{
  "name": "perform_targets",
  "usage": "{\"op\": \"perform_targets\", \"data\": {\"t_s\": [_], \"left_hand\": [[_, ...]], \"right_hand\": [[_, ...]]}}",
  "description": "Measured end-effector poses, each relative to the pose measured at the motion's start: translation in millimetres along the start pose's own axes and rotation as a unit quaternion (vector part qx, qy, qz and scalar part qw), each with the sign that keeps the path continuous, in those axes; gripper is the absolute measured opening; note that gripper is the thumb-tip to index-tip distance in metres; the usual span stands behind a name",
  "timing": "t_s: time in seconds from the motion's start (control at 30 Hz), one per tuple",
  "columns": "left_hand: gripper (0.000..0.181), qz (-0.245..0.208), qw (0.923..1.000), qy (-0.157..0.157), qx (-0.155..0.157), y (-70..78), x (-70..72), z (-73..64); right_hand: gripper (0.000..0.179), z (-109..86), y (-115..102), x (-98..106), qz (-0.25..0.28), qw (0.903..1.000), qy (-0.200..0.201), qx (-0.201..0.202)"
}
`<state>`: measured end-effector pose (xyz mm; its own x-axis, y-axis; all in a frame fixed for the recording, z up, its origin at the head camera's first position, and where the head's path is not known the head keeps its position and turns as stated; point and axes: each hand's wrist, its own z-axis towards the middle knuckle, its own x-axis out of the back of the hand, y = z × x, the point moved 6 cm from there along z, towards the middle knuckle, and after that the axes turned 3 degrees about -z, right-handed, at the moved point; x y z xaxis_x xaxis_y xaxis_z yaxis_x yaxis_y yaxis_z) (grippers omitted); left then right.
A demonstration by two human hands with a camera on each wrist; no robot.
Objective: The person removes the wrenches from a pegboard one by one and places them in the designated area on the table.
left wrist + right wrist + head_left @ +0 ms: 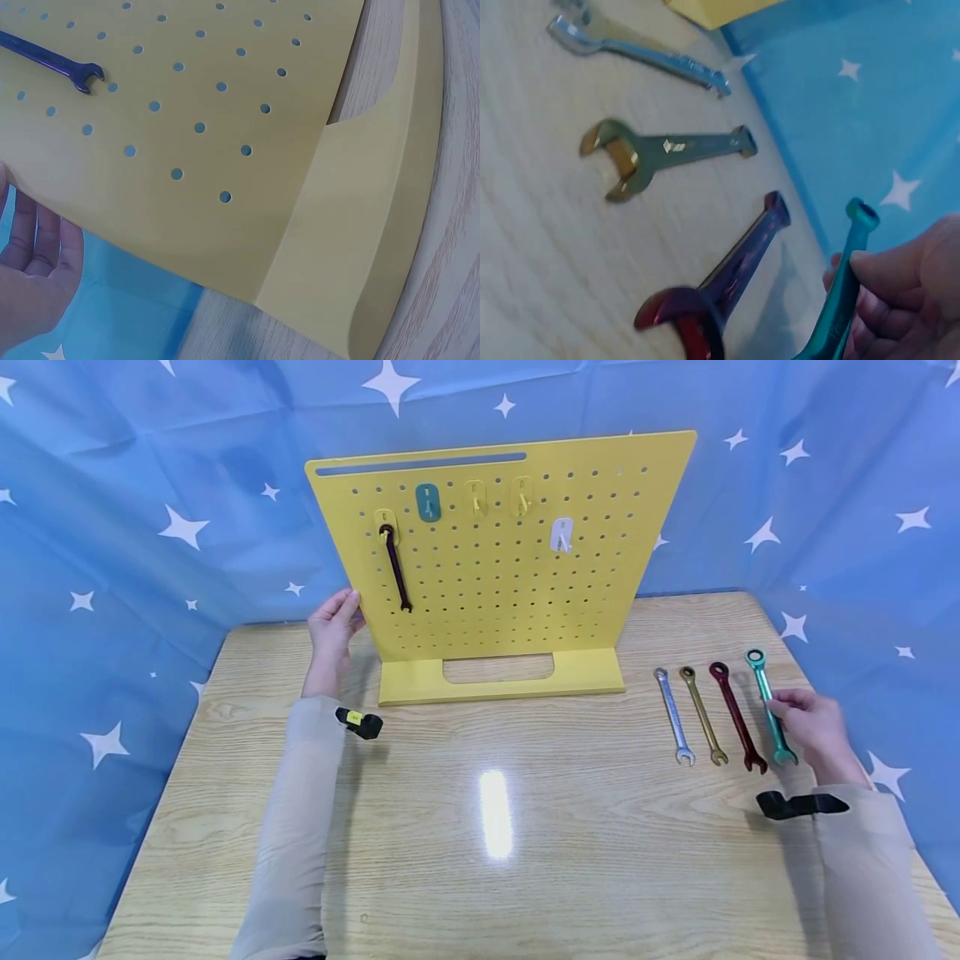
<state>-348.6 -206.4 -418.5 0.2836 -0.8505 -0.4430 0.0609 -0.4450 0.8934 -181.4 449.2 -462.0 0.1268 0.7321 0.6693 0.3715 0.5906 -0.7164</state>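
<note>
My left hand [334, 625] grips the left edge of a yellow pegboard [495, 572], thumb at the front and fingers [46, 236] behind. A dark purple wrench [395, 568] hangs by its ring end from a yellow hook near that edge. At the far right my right hand [813, 727] pinches a green wrench [769, 706] between thumb and fingers, its ring end pointing away; a shadow falls beside it. Left of it lie a red wrench [737, 714], a gold wrench [702, 712] and a silver wrench [674, 714] on the table.
The pegboard carries further hooks: a teal hook [428, 503], yellow hooks near the top and a white hook [562, 536] to the right. It stands at the back of a wooden table [570, 860]. A blue star-patterned cloth [225, 468] hangs behind and at the sides.
</note>
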Motion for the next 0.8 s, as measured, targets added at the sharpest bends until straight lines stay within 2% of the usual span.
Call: {"op": "perform_targets", "data": {"t_s": [0.37,0.8], "left_hand": [[0.009,0.004,1.0000,0.005,0.000,-0.5,0.3,0.7],[0.008,-0.003,1.0000,0.003,0.001,-0.6,0.6,-0.1]], "right_hand": [[0.046,5.1,14.6,-2.2,-0.085,0.9962,-0.009,-0.021],[0.055,8.1,26.5,-5.0,-0.089,0.9945,-0.033,-0.043]]}}
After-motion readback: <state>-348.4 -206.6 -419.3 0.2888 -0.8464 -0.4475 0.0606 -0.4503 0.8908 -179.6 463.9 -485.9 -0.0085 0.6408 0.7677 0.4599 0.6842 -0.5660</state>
